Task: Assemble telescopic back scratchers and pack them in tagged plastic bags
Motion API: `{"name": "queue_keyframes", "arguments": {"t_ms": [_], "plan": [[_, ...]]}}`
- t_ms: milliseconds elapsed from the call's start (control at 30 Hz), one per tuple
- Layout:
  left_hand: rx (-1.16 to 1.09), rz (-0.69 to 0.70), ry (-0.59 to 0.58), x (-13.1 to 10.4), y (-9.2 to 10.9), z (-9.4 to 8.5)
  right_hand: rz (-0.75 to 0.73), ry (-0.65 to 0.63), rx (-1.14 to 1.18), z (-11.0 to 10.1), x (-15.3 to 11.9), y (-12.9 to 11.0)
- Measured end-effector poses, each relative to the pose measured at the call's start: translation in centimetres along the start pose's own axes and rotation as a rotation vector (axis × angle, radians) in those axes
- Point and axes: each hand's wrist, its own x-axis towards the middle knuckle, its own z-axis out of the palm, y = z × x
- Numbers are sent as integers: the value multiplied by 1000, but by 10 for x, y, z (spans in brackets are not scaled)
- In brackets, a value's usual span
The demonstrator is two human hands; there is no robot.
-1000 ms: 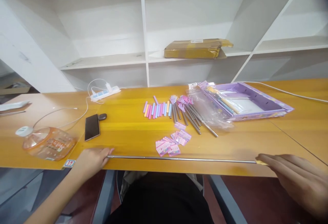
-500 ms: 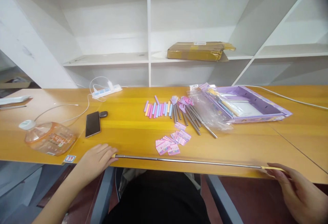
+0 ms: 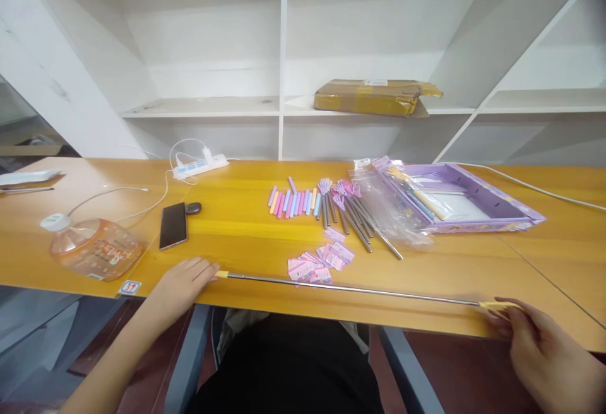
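Observation:
A telescopic back scratcher (image 3: pixel 355 288) with a thin steel rod stretches between my hands along the table's front edge. My left hand (image 3: pixel 184 283) is closed around its yellow handle on the left, mostly hidden by the fingers. At the other end, my right hand (image 3: pixel 544 344) pinches the yellow claw head (image 3: pixel 499 305). Beyond the rod lie pink printed cards (image 3: pixel 307 267) in a loose pile. Several steel rods with pink and purple claw heads (image 3: pixel 348 190) are heaped behind the cards. Pastel handle sleeves (image 3: pixel 294 203) lie in a row left of them.
A purple box tray (image 3: pixel 502 221) and clear plastic bags (image 3: pixel 392 212) occupy the right side. On the left are a phone (image 3: pixel 173 226), an orange-labelled bottle (image 3: pixel 97 250) and a power strip (image 3: pixel 201 166) with cables. A taped cardboard box (image 3: pixel 374 97) rests on the shelf behind.
The back scratcher's left end has risen slightly, and more of its yellow handle shows beside my left hand. Both hands keep their hold. The view has shifted a little.

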Motion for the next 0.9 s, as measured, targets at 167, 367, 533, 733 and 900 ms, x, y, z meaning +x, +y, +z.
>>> {"name": "queue_keyframes", "arguments": {"t_ms": [167,367,533,733,900], "plan": [[-73,53,21,18,16,17,-59,-66,93,3,0,-65],[-45,98,102,77,77,28,-555,-5,375,21,-43,-223],[-159,57,173,104,105,38,-741,35,500,13,-56,-298],[-197,7,173,96,104,62,-605,-159,612,17,-52,-292],[-307,-53,30,98,102,59,-473,-382,726,29,-58,-292]]}}
